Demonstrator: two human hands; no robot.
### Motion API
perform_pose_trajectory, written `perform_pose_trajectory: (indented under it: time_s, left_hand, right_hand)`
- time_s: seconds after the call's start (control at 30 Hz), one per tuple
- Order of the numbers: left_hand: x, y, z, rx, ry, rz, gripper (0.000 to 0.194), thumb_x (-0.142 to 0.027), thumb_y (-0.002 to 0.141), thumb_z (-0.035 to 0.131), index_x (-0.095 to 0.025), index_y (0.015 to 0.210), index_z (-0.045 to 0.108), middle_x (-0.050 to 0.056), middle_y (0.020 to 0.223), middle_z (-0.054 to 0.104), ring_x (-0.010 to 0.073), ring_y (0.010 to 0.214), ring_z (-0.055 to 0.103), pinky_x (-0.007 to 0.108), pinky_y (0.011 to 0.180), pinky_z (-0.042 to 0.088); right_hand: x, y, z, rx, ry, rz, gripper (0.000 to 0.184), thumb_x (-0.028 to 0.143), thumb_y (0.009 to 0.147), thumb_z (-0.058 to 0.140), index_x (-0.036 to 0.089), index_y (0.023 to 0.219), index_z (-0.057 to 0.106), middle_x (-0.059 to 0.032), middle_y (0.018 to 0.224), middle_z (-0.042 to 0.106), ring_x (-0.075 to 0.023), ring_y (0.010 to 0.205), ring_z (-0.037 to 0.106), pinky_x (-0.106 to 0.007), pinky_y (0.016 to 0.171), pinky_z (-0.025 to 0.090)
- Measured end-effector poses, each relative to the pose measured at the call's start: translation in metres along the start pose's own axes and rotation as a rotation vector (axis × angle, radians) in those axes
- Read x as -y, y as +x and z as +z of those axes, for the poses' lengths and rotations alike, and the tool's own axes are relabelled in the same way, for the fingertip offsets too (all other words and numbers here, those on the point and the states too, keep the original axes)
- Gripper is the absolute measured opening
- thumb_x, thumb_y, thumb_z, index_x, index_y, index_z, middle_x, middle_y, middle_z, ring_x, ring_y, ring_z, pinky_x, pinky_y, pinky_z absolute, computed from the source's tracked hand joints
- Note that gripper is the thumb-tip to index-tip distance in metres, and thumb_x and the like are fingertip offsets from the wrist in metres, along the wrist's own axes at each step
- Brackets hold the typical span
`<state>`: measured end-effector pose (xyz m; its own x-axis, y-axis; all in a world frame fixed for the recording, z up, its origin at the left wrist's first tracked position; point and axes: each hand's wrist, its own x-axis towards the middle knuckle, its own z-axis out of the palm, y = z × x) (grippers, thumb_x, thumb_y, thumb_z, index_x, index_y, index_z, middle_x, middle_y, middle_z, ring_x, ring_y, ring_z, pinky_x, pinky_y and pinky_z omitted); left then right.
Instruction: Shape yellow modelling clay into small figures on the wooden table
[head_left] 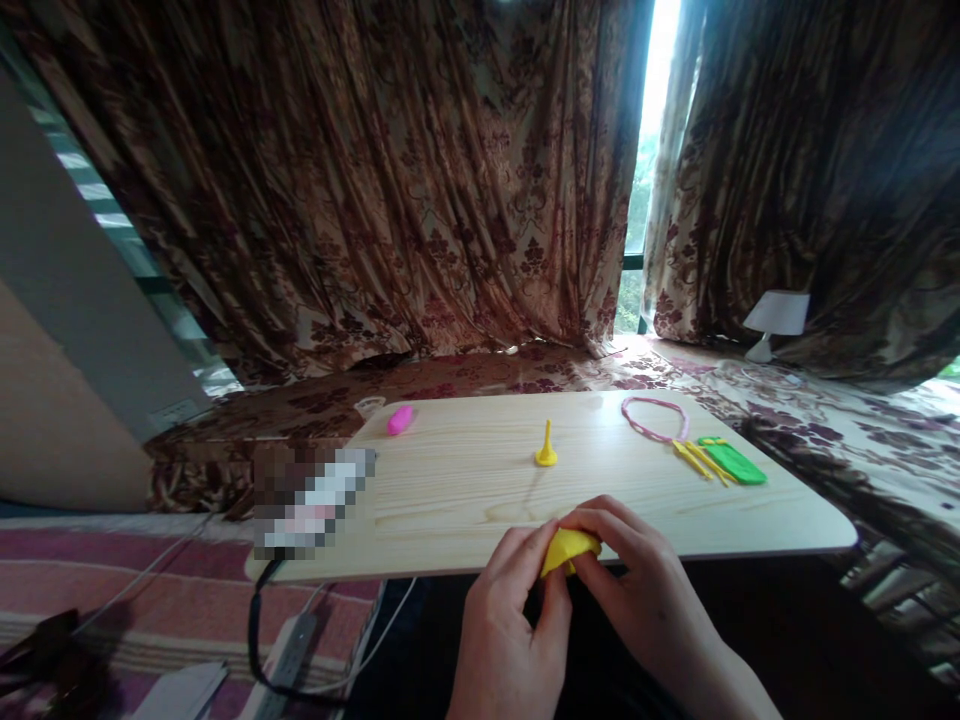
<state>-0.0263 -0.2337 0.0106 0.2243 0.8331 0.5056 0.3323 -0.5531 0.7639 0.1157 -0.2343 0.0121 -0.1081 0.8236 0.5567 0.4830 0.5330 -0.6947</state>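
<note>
A soft-looking piece of yellow modelling clay [568, 548], curved like a shallow cap, is pinched between both hands at the table's near edge. My left hand [517, 600] grips its left side with thumb below and fingers above. On the other side, my right hand [637, 565] holds it the same way. Beyond them on the table [457, 490] stands a small yellow clay piece [547, 447] with a round base and a thin upright stem. The underside of the held clay is partly hidden by my fingers.
Pink clay [400, 419] lies far left. At right are a pink twisted loop [654, 418], thin yellow sticks [703, 462] and a flat green piece [736, 463]. A blurred-out object [319, 505] with a black cable covers the left end. A lamp [776, 315] stands behind.
</note>
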Motion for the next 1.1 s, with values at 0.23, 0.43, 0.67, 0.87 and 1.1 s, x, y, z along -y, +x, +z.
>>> perform_pose_trajectory:
  time_s: [0.23,0.43,0.67,0.87,1.1]
  left_hand:
    - [0.018,0.002,0.000,-0.004,-0.189,-0.219,0.029,-0.024,0.083,0.054,-0.020,0.111,0.063,0.006,0.112,0.065,0.0204,0.104,0.059,0.029,0.091,0.045]
    - [0.025,0.008,-0.007,-0.063,-0.317,-0.314,0.028,-0.028,0.086,0.050,-0.018,0.109,0.064,0.005,0.105,0.068,0.0194,0.091,0.063,0.027,0.080,0.048]
    - [0.013,0.005,-0.013,-0.030,-0.586,-0.379,0.027,-0.031,0.086,0.052,-0.015,0.104,0.065,0.004,0.091,0.069,0.0186,0.086,0.062,0.026,0.076,0.047]
    - [0.025,0.008,-0.003,-0.113,-1.217,-0.623,0.026,-0.031,0.088,0.048,-0.013,0.097,0.065,0.009,0.102,0.067,0.0216,0.098,0.061,0.030,0.077,0.049]
    - [0.020,0.013,-0.005,-0.024,-1.511,-0.712,0.021,-0.021,0.088,0.048,-0.012,0.101,0.063,0.011,0.105,0.067,0.0241,0.107,0.059,0.037,0.091,0.047]
  right_hand:
    - [-0.003,-0.002,-0.003,-0.029,-0.036,0.007,0.043,0.016,0.081,0.060,0.024,0.122,0.049,-0.0048,0.104,0.057,-0.0173,0.090,0.057,-0.030,0.077,0.049]
    - [0.019,-0.013,-0.012,0.100,-0.319,-0.190,0.041,0.012,0.085,0.048,0.023,0.125,0.050,-0.0055,0.084,0.061,-0.0181,0.076,0.058,-0.029,0.067,0.049]
    - [0.017,-0.011,0.003,0.263,-0.474,-0.107,0.049,0.010,0.083,0.041,0.019,0.132,0.042,-0.0063,0.082,0.065,-0.0181,0.071,0.062,-0.026,0.064,0.049]
    - [0.016,-0.006,0.003,0.318,-0.517,-0.077,0.051,0.012,0.084,0.044,0.022,0.133,0.038,-0.0043,0.086,0.063,-0.0186,0.074,0.059,-0.027,0.065,0.047]
    - [0.013,-0.004,0.010,0.354,-0.568,-0.118,0.049,0.013,0.087,0.043,0.021,0.135,0.035,-0.0074,0.099,0.063,-0.0191,0.080,0.059,-0.028,0.069,0.047]
